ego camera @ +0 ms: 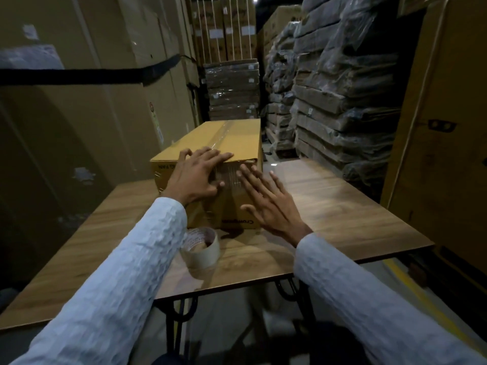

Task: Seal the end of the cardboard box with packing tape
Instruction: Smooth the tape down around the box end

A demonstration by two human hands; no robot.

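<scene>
A long brown cardboard box (232, 138) lies on a wooden table (342, 206), its near end facing me. Clear packing tape runs along the top seam and down over the near end. My left hand (197, 175) lies flat over the top near edge, fingers spread, thumb on the end face. My right hand (268, 201) presses flat on the near end face, fingers spread, beside the tape strip. A roll of packing tape (201, 246) stands on the table just in front of the box, partly hidden behind my left sleeve.
Tall cardboard cartons (79, 101) stand close on the left and another (442, 127) on the right. Plastic-wrapped stacks of flat boxes (329, 101) fill the back right. The table's near edge (237, 283) lies close to me, with black metal legs below.
</scene>
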